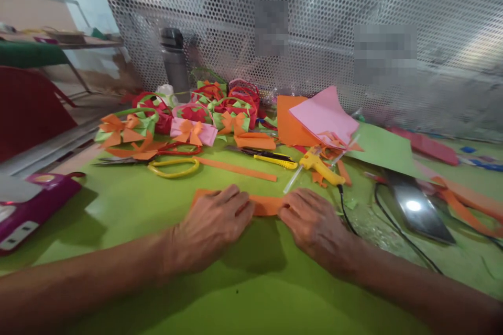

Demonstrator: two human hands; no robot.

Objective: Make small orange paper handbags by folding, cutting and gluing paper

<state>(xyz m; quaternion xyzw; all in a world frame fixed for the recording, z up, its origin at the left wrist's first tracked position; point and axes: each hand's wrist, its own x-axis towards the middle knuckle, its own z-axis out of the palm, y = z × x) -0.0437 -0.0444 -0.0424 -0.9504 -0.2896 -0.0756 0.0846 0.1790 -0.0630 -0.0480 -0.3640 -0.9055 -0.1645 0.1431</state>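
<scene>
A folded strip of orange paper (266, 205) lies across the green table, with a hand at either end. My left hand (220, 220) has its fingers closed over the left part of the strip. At the right end my right hand (314, 225) presses and grips it with curled fingers. Just beyond lies a narrow orange paper strip (239, 169). A yellow glue gun (320, 166) with a clear glue stick sits behind my right hand. Scissors (175, 167) with yellow and red handles and a yellow cutter knife (275, 161) rest farther back.
Several small paper bags with orange bows (231, 121) stand at the back left, near a grey bottle (175, 65). Orange, pink (326, 115) and green sheets (385, 149) lie back right. A phone (418, 209) and black cords are at right, a purple device (43, 204) at left.
</scene>
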